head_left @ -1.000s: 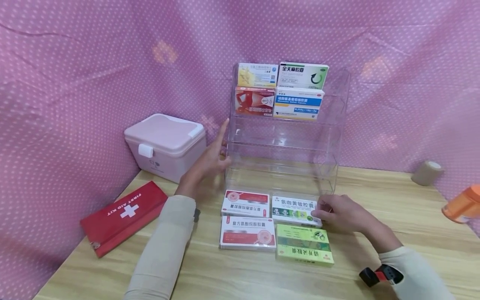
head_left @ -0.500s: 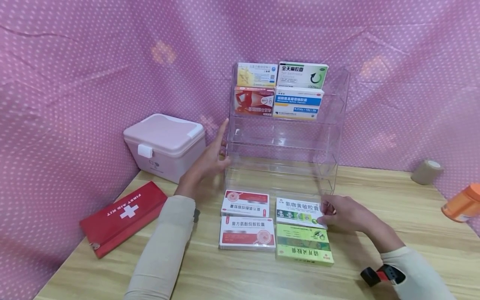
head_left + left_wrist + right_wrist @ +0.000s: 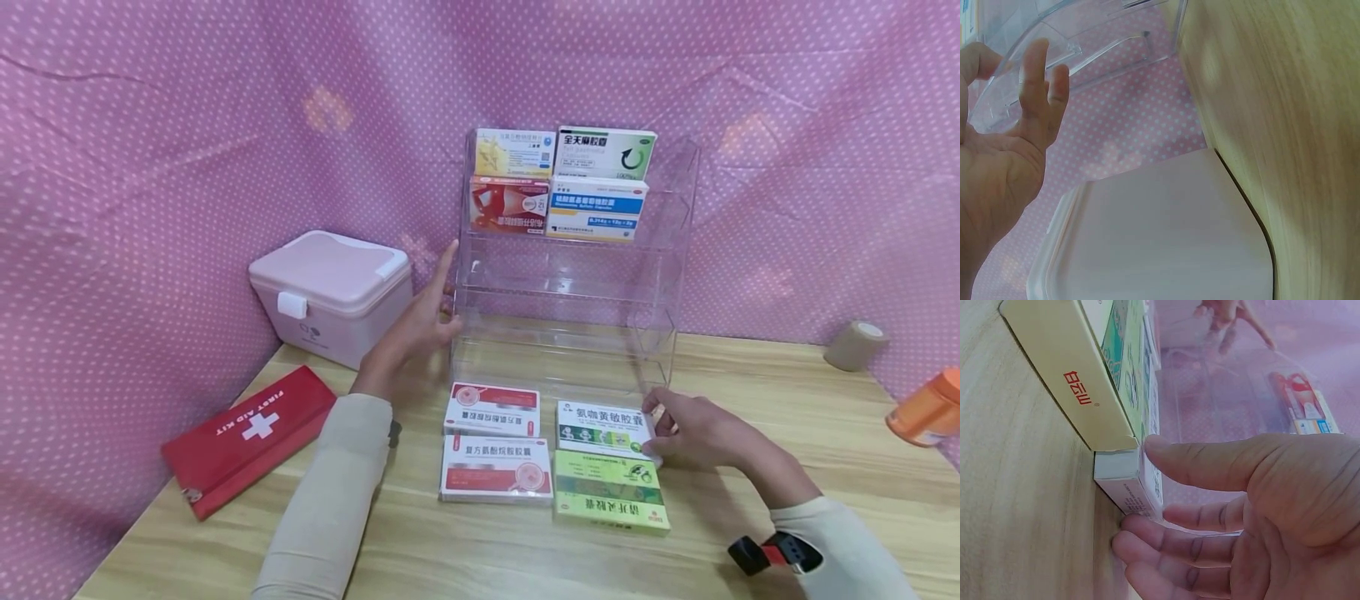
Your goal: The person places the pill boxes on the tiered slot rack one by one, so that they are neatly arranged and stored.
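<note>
Head view: 1 pink case (image 3: 330,267) and 1 red pouch (image 3: 251,442) left, 1 tan roll (image 3: 855,346) and 1 orange bottle (image 3: 926,408) right. Yellow-green box (image 3: 611,493) butts the near side of the white-green box (image 3: 600,425); clear rack (image 3: 562,289) just beyond. On bench (image 3: 465,554): 4 boxes, incl. 2 red-white boxes (image 3: 495,471). In rack: 4 upper boxes (image 3: 596,208). Right hand (image 3: 697,429) grip: pinching white-green box's right end. Left hand (image 3: 420,327): fingers spread, touching rack's left side.
</note>
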`<state>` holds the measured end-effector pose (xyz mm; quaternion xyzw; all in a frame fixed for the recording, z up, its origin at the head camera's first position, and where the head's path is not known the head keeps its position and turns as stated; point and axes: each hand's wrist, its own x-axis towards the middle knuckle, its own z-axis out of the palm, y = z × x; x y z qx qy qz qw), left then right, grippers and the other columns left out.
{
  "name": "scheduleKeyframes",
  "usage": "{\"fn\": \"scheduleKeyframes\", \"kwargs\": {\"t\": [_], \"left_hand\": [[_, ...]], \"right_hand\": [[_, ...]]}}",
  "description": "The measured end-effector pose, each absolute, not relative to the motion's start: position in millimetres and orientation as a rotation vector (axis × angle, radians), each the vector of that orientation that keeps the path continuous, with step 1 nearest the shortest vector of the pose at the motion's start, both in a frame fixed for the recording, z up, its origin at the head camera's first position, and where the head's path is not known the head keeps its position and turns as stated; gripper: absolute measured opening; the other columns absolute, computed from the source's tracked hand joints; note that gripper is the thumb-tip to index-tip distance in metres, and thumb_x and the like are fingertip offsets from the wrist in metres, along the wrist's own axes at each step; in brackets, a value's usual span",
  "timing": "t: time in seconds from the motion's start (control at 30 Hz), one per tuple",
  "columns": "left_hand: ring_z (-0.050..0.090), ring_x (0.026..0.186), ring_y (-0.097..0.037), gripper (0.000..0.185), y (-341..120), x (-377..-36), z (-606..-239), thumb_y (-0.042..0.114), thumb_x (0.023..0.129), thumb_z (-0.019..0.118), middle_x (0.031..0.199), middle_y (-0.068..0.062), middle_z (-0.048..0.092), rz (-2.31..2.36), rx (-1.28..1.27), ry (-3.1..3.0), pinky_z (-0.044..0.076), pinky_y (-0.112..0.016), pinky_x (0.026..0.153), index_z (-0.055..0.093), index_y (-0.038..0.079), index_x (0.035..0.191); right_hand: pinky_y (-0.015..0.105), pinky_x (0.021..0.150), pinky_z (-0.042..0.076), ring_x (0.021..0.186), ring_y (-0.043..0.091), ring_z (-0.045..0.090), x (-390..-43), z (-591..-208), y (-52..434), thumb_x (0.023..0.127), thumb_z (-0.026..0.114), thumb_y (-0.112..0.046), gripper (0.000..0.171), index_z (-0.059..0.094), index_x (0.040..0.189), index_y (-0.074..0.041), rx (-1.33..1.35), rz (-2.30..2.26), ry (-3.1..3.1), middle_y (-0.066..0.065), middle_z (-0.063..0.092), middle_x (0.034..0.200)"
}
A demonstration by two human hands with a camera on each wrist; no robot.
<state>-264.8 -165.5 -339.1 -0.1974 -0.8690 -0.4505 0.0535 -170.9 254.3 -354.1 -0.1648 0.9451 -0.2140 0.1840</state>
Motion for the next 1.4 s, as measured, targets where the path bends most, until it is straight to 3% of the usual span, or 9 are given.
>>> {"fn": "scheduleKeyframes", "kwargs": {"t": [0.2,0.43,0.6,0.8,1.1,1.4], "left_hand": [[0.060,0.126,-0.036,0.121,-165.5,-264.4,-338.5,-0.002,0.093,0.067,0.170,-0.019,0.038,-1.373,-0.592,-2.639,0.060,-0.048,0.094,-0.010,0.052,0.169],[0.063,0.118,-0.035,0.121,-165.0,-262.9,-339.3,-0.002,0.091,0.066,0.156,-0.023,0.050,-1.370,-0.596,-2.637,0.062,-0.044,0.088,-0.009,0.049,0.170],[0.062,0.120,-0.035,0.122,-165.1,-262.3,-340.1,-0.003,0.091,0.066,0.157,-0.022,0.049,-1.397,-0.598,-2.628,0.061,-0.043,0.088,-0.009,0.055,0.168],[0.063,0.121,-0.035,0.121,-165.4,-263.2,-340.0,-0.003,0.091,0.065,0.153,-0.022,0.051,-1.405,-0.602,-2.627,0.061,-0.044,0.089,-0.009,0.052,0.169],[0.063,0.122,-0.035,0.121,-165.1,-263.2,-339.0,-0.003,0.092,0.065,0.164,-0.021,0.044,-1.391,-0.606,-2.626,0.060,-0.049,0.097,-0.009,0.051,0.170],[0.063,0.122,-0.036,0.121,-165.0,-262.1,-338.6,-0.002,0.092,0.066,0.157,-0.021,0.050,-1.383,-0.603,-2.639,0.061,-0.048,0.094,-0.010,0.052,0.169]], "right_hand": [[0.036,0.078,0.051,0.093,0.021,0.064,-169.7,-354.3,255.2,0.089,0.086,-0.026,0.053,0.056,0.128,-0.004,-0.500,-0.594,2.677,0.007,0.071,0.103],[0.035,0.078,0.050,0.093,0.020,0.062,-170.1,-356.7,256.7,0.087,0.088,-0.030,0.051,0.059,0.120,-0.006,-0.572,-0.562,2.710,0.006,0.070,0.104],[0.035,0.079,0.050,0.093,0.020,0.062,-170.2,-356.7,257.3,0.086,0.088,-0.030,0.062,0.057,0.131,0.000,-0.549,-0.561,2.701,0.007,0.071,0.105],[0.035,0.080,0.051,0.094,0.019,0.062,-170.2,-357.1,258.8,0.084,0.090,-0.031,0.076,0.057,0.139,0.009,-0.567,-0.563,2.678,0.005,0.070,0.104],[0.032,0.076,0.048,0.089,0.017,0.058,-173.2,-359.5,259.2,0.085,0.091,-0.026,0.065,0.061,0.133,0.007,-0.583,-0.573,2.684,0.004,0.067,0.099],[0.033,0.078,0.048,0.091,0.019,0.059,-172.6,-359.7,259.8,0.083,0.092,-0.026,0.061,0.060,0.128,0.002,-0.570,-0.610,2.667,0.005,0.068,0.100]]}}
